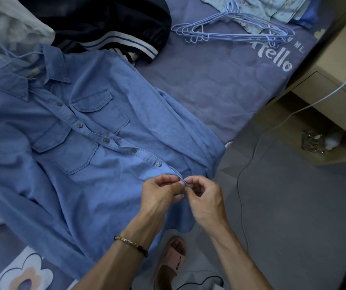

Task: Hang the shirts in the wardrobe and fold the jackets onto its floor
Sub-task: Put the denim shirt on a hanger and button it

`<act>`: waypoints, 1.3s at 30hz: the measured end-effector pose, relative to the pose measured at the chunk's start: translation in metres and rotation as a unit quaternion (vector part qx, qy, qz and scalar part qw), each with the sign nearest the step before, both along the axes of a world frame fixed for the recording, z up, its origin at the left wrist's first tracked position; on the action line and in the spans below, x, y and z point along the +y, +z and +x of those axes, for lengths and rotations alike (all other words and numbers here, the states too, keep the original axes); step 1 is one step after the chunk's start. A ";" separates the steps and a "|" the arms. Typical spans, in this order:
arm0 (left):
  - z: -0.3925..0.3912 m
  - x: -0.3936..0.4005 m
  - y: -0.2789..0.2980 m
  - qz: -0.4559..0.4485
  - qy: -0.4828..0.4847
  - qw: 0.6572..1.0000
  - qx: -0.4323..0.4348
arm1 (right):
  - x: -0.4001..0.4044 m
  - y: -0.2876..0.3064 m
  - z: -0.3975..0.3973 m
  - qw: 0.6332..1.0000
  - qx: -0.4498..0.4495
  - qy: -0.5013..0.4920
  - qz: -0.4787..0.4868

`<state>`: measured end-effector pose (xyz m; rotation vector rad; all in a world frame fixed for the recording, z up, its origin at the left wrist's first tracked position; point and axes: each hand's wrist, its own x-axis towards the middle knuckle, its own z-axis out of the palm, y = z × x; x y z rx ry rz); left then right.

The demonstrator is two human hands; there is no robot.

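Dim, bluish cast; soft shadows; wide-angle bending at edges; corners slightly blurred.

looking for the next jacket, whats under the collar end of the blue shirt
A dark jacket with striped white and blue trim lies behind the blue shirt collar, its lower edge tucked under it. How far it runs underneath is hidden.

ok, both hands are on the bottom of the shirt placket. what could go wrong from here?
1. Both the left hand and right hand pinch the shirt at its hem, which hangs over the bed's edge; a tug might slide it toward the floor.
2. A hanger already seems to sit in the collar; pulling could shift it.
3. The white cable trails near the slipper, a possible trip hazard.
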<state>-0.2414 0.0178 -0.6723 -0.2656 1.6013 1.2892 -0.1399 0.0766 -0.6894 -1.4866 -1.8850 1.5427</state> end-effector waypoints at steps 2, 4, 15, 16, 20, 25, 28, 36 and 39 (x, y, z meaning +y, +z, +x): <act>0.000 -0.002 -0.001 -0.007 -0.006 1.000 0.000 | -0.002 -0.001 -0.001 0.999 0.010 -0.022 -0.039; -0.001 -0.005 -0.004 -0.008 -0.002 1.000 -0.006 | -0.003 -0.003 -0.002 1.000 -0.005 -0.006 -0.023; -0.004 -0.005 -0.016 0.002 -0.001 1.000 -0.021 | 0.000 -0.006 -0.005 0.983 -0.028 0.098 0.154; -0.004 -0.005 -0.016 0.004 -0.003 1.000 -0.017 | 0.001 -0.005 -0.005 0.982 -0.030 0.100 0.159; -0.006 -0.002 -0.018 0.011 -0.020 1.000 -0.006 | 0.007 -0.004 -0.008 0.977 -0.050 0.123 0.166; -0.013 0.001 -0.018 0.018 -0.037 0.999 -0.021 | 0.018 -0.003 -0.010 0.961 -0.061 0.195 0.185; -0.016 0.006 -0.014 0.016 -0.044 0.998 -0.039 | 0.021 -0.003 -0.011 0.955 -0.076 0.198 0.209; -0.017 0.009 -0.012 0.005 -0.050 0.998 -0.022 | 0.019 -0.005 -0.013 0.975 -0.067 0.124 0.172; -0.020 0.007 -0.015 0.002 -0.062 0.998 -0.013 | 0.024 -0.004 -0.012 0.979 -0.054 0.147 0.132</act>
